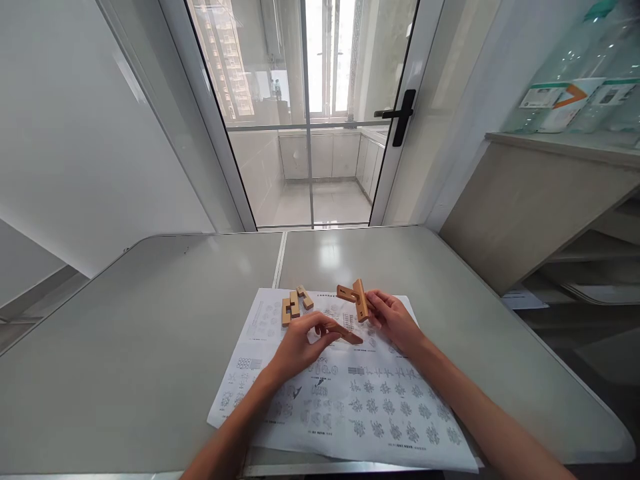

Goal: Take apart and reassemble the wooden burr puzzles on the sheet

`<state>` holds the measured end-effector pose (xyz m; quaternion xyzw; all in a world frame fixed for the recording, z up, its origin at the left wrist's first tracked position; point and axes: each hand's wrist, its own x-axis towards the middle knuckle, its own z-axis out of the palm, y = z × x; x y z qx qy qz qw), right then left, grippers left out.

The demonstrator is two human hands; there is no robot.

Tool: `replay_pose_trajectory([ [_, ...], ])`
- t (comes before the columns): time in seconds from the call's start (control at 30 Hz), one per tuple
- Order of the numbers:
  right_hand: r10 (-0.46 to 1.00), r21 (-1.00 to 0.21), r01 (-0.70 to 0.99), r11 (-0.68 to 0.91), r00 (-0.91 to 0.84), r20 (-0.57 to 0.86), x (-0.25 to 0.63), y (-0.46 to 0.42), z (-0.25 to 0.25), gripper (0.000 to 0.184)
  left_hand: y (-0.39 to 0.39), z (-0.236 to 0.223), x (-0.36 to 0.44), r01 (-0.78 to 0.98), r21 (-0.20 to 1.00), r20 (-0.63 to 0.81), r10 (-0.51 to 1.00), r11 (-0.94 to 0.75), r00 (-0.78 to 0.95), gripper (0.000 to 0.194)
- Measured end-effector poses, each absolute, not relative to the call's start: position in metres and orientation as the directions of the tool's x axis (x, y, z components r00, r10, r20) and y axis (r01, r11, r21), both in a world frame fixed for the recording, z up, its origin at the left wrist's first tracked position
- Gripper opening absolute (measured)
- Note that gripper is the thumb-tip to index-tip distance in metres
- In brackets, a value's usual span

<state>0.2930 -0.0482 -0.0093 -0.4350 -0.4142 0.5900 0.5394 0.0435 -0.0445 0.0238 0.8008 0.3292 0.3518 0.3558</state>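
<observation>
Between the fingers and thumb of my left hand (pixel 303 340) is a flat wooden puzzle piece (pixel 350 335), its free end pointing right, low over the paper. My right hand (pixel 393 317) grips two joined wooden puzzle pieces (pixel 360 300), one crossing the other, with small dark marks on them. These crossed pieces are raised a little above the sheet, apart from the left hand's piece. Several notched wooden blocks (pixel 294 303) lie on the far left part of the printed instruction sheet (pixel 280 427), just beyond my left hand. The sheet carries rows of small diagrams.
A grey table (pixel 125 353) with a seam (pixel 281 260) lies under the sheet. Past its far edge stands a glass door (pixel 330 160) with a black handle (pixel 403 117). Large clear plastic bottles (pixel 560 87) rest on a shelf (pixel 565 147) at the right.
</observation>
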Motion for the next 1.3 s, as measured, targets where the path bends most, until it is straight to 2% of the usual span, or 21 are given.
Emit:
replay_pose_trajectory([
  [0.17, 0.995, -0.974, -0.217, -0.056, -0.087, -0.038, 0.289, -0.053, -0.005, 0.046, -0.047, 0.023, 0.043, 0.182, 0.913, 0.237, 0.836, -0.366, 0.494, 0.025],
  [0.27, 0.996, -0.982, -0.186, -0.032, -0.090, -0.015, 0.287, -0.055, -0.001, 0.046, -0.048, 0.016, 0.041, 0.224, 0.900, 0.234, 0.848, -0.375, 0.476, 0.030],
  [0.33, 0.996, -0.984, -0.176, -0.016, -0.086, -0.001, 0.286, -0.056, 0.000, 0.045, -0.048, 0.012, 0.040, 0.284, 0.808, 0.351, 0.810, -0.516, 0.470, 0.028],
  [0.47, 0.995, -0.987, -0.162, 0.008, -0.097, 0.024, 0.285, -0.055, -0.004, 0.041, -0.047, 0.009, 0.040, 0.362, 0.478, 0.611, 0.599, -0.800, 0.517, 0.018],
  [0.53, 0.992, -0.988, -0.156, 0.013, -0.118, 0.031, 0.285, -0.055, -0.007, 0.038, -0.046, 0.009, 0.041, 0.381, 0.378, 0.662, 0.534, -0.844, 0.526, 0.016],
  [0.63, 0.989, -0.987, -0.156, 0.026, -0.137, 0.047, 0.286, -0.055, -0.010, 0.037, -0.046, 0.009, 0.041, 0.416, 0.325, 0.669, 0.517, -0.850, 0.534, 0.016],
  [0.83, 0.982, -0.991, -0.127, 0.034, -0.181, 0.057, 0.285, -0.057, -0.006, 0.036, -0.046, 0.005, 0.040, 0.474, 0.291, 0.603, 0.544, -0.831, 0.583, 0.019],
  [1.17, 0.970, -0.992, -0.129, 0.018, -0.237, 0.048, 0.283, -0.060, -0.003, 0.037, -0.045, 0.002, 0.041, 0.483, 0.317, 0.537, 0.574, -0.816, 0.619, 0.022],
  [1.23, 0.968, -0.992, -0.123, 0.011, -0.247, 0.042, 0.283, -0.060, -0.002, 0.037, -0.046, 0.002, 0.042, 0.486, 0.332, 0.521, 0.587, -0.808, 0.620, 0.021],
  [1.3, 0.968, -0.993, -0.119, 0.003, -0.250, 0.033, 0.282, -0.060, -0.002, 0.038, -0.047, 0.001, 0.043, 0.494, 0.397, 0.497, 0.634, -0.773, 0.592, 0.017],
])
